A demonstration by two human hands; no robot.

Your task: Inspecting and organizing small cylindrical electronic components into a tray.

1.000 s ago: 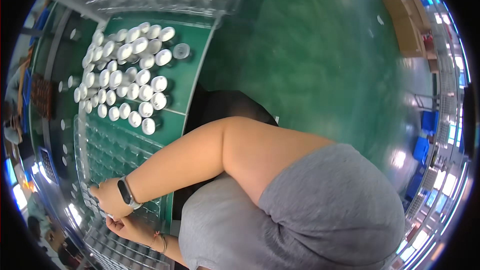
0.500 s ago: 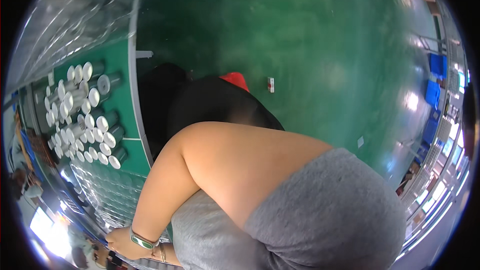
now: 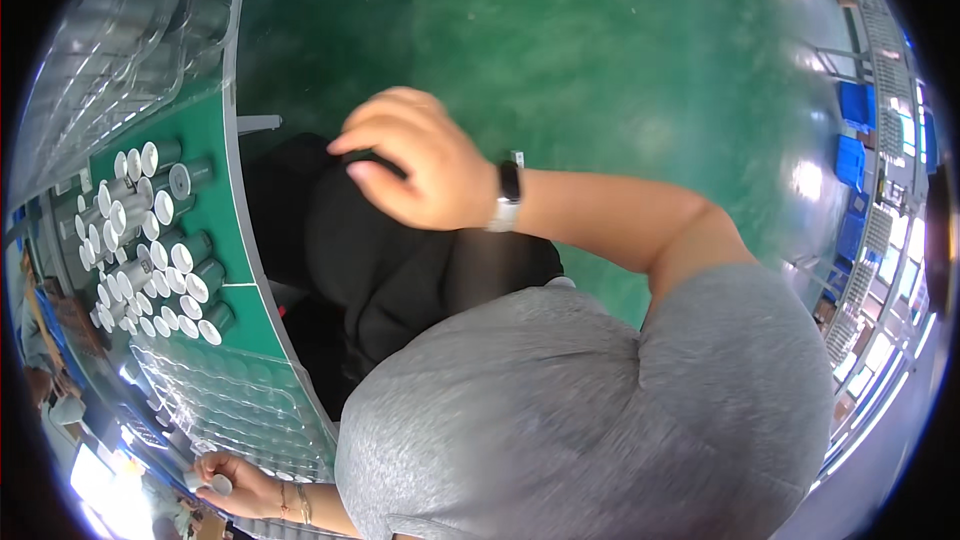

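At the lower left, my left hand (image 3: pixel 240 488), with bracelets on its wrist, is closed around a small pale cylinder (image 3: pixel 221 485) with a round white end. Its fingers partly cover the piece. My right hand (image 3: pixel 425 162), wearing a wristband, hovers above my dark-clothed lap. Thumb and curled fingers are apart, and nothing shows between them. On the green tabletop (image 3: pixel 262 324) to the left lie many grey cylinders with white round ends (image 3: pixel 181 258), grouped loosely and mostly on their sides.
Clear moulded plastic trays lie at the upper left (image 3: pixel 120 50) and lower left (image 3: pixel 235 395) of the table. A grey table edge (image 3: pixel 240 190) runs beside my legs. Green floor (image 3: pixel 600 70) spreads to the right, with blue bins (image 3: pixel 852 160) along the far side.
My right hand has come away from beside my left hand at the lower left and swung up over my lap. The pale cylinder in my left hand now shows.
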